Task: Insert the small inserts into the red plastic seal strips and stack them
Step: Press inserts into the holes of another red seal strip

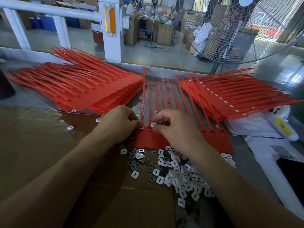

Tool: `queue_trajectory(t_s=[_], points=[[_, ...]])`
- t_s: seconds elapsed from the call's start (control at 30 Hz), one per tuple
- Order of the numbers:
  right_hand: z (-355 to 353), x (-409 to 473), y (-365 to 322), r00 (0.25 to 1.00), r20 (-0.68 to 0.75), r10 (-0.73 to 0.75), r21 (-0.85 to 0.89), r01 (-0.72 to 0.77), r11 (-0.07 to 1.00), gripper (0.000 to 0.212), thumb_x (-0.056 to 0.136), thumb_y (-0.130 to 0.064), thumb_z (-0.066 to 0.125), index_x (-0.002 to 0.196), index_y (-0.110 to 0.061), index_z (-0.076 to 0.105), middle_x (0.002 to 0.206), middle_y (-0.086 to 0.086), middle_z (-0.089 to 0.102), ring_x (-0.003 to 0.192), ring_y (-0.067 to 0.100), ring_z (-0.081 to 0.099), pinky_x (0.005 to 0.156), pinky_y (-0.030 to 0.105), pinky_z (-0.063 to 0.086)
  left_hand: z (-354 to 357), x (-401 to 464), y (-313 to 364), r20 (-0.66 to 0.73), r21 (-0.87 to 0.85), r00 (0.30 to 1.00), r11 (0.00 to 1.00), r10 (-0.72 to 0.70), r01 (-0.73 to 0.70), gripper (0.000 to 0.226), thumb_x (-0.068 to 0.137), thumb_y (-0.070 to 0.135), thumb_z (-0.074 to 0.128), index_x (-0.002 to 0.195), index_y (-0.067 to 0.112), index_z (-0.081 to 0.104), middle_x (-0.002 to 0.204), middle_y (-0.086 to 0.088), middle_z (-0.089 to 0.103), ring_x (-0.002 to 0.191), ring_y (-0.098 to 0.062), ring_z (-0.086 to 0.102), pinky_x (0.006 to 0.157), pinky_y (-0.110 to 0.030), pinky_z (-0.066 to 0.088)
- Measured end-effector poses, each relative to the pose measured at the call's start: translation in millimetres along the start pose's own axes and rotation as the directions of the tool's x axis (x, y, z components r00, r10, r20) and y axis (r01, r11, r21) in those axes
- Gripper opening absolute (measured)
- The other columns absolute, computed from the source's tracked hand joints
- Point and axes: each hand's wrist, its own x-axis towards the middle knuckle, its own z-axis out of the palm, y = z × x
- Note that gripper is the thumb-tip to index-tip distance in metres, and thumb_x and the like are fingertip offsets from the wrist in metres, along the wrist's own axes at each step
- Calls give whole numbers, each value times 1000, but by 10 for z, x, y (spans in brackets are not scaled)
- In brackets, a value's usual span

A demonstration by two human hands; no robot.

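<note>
Seating inserts into the first sockets of a fresh row of red strips.

On the surface (41, 96), an unfilled stack (92, 94) of red strips is lying far left and a filled stack (218, 102) far right, its white inserts showing in a line. Between them, the working row of strips (148, 140) is lying under both hands, tails pointing far. The loose inserts (177, 171) are heaped just near of it. The left hand (120, 122) is pinching and pressing at the leftmost socket, where an insert seems already seated. The right hand (176, 127) is pinching one white insert (153, 124) over the second socket; next it likely needs squaring to the opening and pushing home.
</note>
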Motion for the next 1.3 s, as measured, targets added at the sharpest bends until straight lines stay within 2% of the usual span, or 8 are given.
queue_trajectory(t_s=[0.17, 0.27, 0.4, 0.6, 0.73, 0.83, 1.03, 1.3], points=[[96, 17, 33, 1000, 18, 10, -61, -9, 998, 18, 92, -24, 77, 108, -32, 77, 97, -16, 72, 90, 0, 65, 82, 24, 54, 19, 13, -18, -19, 32, 1000, 999, 5, -4, 20, 84, 42, 78, 76, 25, 73, 76, 9, 68, 79, -17, 66, 93, -48, 51], [100, 19, 26, 1000, 14, 6, -83, -5, 997, 17, 92, -28, 76, 108, -34, 77, 100, -16, 72, 93, 1, 64, 85, 29, 56, 28, 22, -35, -28, 45, 1000, 999, 14, -13, 20, 84, 43, 79, 75, 26, 72, 74, 9, 68, 75, -13, 64, 82, -40, 52], [77, -8, 10, 999, 49, -10, -100, 15, 995, 23, 93, -28, 76, 115, -35, 76, 105, -15, 71, 99, 2, 63, 89, 29, 53, 39, 30, -51, -28, 47, 999, 999, 25, -24, 21, 85, 43, 78, 74, 26, 71, 73, 9, 68, 71, -10, 64, 75, -35, 50], [-5, -101, 48, 996, 51, -77, -122, 83, 989, 27, 100, -17, 66, 124, -27, 75, 116, -9, 67, 109, 6, 61, 97, 27, 51, 26, 22, -49, -20, 57, 999, 998, 26, -25, 21, 86, 44, 77, 76, 26, 71, 77, 9, 68, 75, -10, 64, 80, -39, 50], [5, -128, 20, 985, 79, -152, -224, 166, 960, 29, 104, -13, 59, 125, -24, 75, 116, -6, 63, 110, 10, 60, 96, 30, 51, 23, 17, -44, -27, 57, 999, 998, 27, -25, 21, 86, 43, 77, 75, 26, 70, 75, 10, 67, 75, -11, 63, 76, -36, 47], [15, -150, -10, 973, 124, -196, -365, 228, 903, 33, 104, -14, 55, 130, -25, 72, 117, -3, 59, 110, 15, 56, 94, 36, 51, 24, 8, -45, -25, 53, 1000, 998, 18, -17, 20, 86, 43, 77, 77, 26, 71, 78, 10, 67, 78, -11, 63, 81, -39, 49], [15, -160, -115, 966, 192, -175, -511, 251, 822, 37, 102, -15, 51, 130, -29, 70, 116, 0, 56, 114, 20, 53, 91, 43, 53, 16, -5, -38, -18, 38, 1000, 999, 19, -19, 18, 86, 42, 77, 78, 26, 74, 80, 9, 70, 79, -12, 65, 85, -41, 53], [-84, -119, -97, 969, 210, -131, -461, 216, 860, 34, 104, -17, 54, 129, -33, 70, 118, -8, 59, 114, 12, 55, 97, 34, 49, 29, -10, -48, -14, 29, 1000, 1000, 9, -8, 18, 87, 44, 77, 78, 28, 72, 82, 11, 70, 79, -11, 66, 77, -35, 52]])
